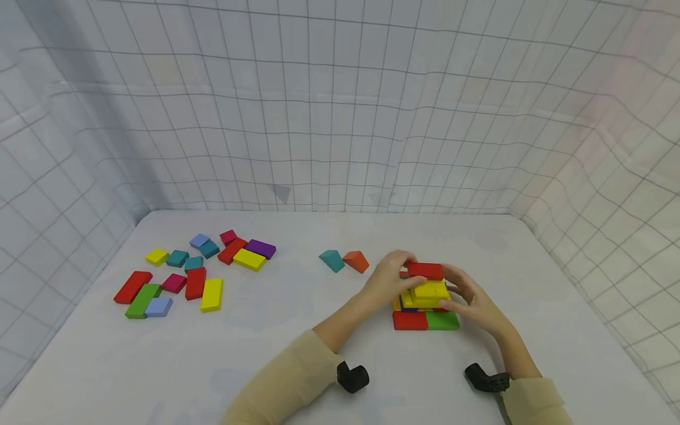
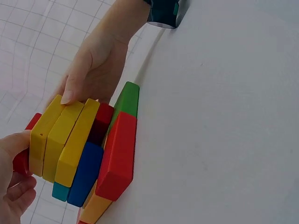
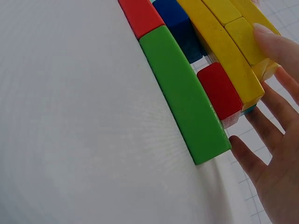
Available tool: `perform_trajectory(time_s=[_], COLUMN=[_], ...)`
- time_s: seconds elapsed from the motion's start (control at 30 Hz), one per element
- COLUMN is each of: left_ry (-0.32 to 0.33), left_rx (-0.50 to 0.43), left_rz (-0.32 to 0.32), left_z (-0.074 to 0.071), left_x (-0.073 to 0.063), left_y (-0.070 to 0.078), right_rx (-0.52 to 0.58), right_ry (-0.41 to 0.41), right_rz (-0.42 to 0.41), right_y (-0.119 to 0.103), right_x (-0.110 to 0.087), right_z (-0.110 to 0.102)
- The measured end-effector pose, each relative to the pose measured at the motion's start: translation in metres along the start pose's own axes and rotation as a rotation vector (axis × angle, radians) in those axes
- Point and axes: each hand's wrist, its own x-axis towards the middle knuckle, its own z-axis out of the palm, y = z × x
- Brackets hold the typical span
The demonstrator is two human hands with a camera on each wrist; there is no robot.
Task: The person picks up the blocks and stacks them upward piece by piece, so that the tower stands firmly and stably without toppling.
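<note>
A stack of coloured wooden blocks stands on the right of the table. Its base has a red block (image 1: 409,320) beside a green block (image 3: 184,93). Above them sit a blue block (image 2: 87,173), a short red block (image 3: 219,91) and several yellow blocks (image 1: 429,290). My left hand (image 1: 386,275) pinches the red block on top (image 1: 427,271), thumb in front and fingers behind. From the right side, my right hand (image 1: 476,305) curls round the stack, its thumb against the front of the yellow blocks. Its fingertips are partly hidden behind the stack.
Teal (image 1: 332,260) and orange (image 1: 356,261) wedge-shaped blocks lie left of the stack. Further left, loose blocks are scattered, among them a purple block (image 1: 261,248), a long green block (image 1: 143,301) and a yellow block (image 1: 212,294). A grid-patterned white curtain (image 1: 340,118) hangs behind the table.
</note>
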Motion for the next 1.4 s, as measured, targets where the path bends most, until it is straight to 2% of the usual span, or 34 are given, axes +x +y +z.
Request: perform_trajectory(time_s=[0.23, 0.5, 0.67, 0.8, 0.93, 1.03, 1.13, 1.3, 1.4], left_ry=[0.02, 0.036, 0.042, 0.038, 0.023, 0.023, 0.045, 0.135, 0.182], left_rx=[-0.038, -0.038, -0.051, -0.062, -0.12, -0.162, -0.161, -0.096, -0.016], left_rz=[-0.013, 0.051, 0.069, 0.068, 0.042, 0.02, 0.005, -0.008, -0.047], left_z=[0.004, 0.005, 0.007, 0.007, 0.002, -0.011, -0.033, -0.081, -0.113], left_x=[0.0, -0.003, -0.003, -0.003, -0.007, -0.016, -0.03, -0.064, -0.089], left_y=[0.005, -0.002, -0.004, -0.005, -0.009, -0.017, -0.029, -0.062, -0.083], right_rx=[0.028, 0.014, 0.012, 0.016, 0.016, 0.023, 0.028, 0.011, 0.001], right_ry=[-0.001, 0.009, 0.012, 0.004, 0.006, 0.01, 0.011, 0.008, 0.011], right_rz=[-0.032, -0.056, -0.089, -0.092, -0.098, -0.11, -0.11, -0.095, -0.08], right_y=[-0.004, -0.009, -0.014, -0.014, -0.012, -0.014, -0.014, -0.011, -0.008], right_x=[0.001, 0.0, 0.0, 0.001, 0.002, 0.002, 0.002, 0.0, 0.0], right_z=[-0.001, -0.001, 0.0, 0.0, 0.001, 0.002, 0.002, 0.002, 0.001])
